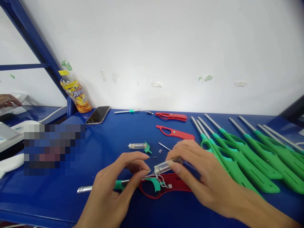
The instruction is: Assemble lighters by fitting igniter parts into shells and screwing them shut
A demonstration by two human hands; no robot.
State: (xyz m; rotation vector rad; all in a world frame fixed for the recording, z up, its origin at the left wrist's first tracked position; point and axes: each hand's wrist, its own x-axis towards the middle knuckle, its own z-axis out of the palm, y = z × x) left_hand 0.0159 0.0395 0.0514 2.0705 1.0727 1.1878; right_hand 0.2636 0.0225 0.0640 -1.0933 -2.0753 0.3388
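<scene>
Right hand (199, 167) is gripping the clear tank (162, 167) between thumb and fingers, long axis running nearly sideways, one end pointing at the left hand (121, 177) just beside; tank's hovering by the red shell (177, 183). Left grip: can't tell.

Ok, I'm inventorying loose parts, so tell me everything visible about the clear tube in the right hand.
The clear, plastic-looking tube is short and transparent, with a blocky clear end and a darker opposite end. The right hand grips it and partly covers the darker end. It lies nearly sideways, tilted slightly, its clear end pointing toward the left hand. In view it sits just over the dark red plastic shell. Thin white wires show below; contact with them is unclear, as are any contents.
</scene>
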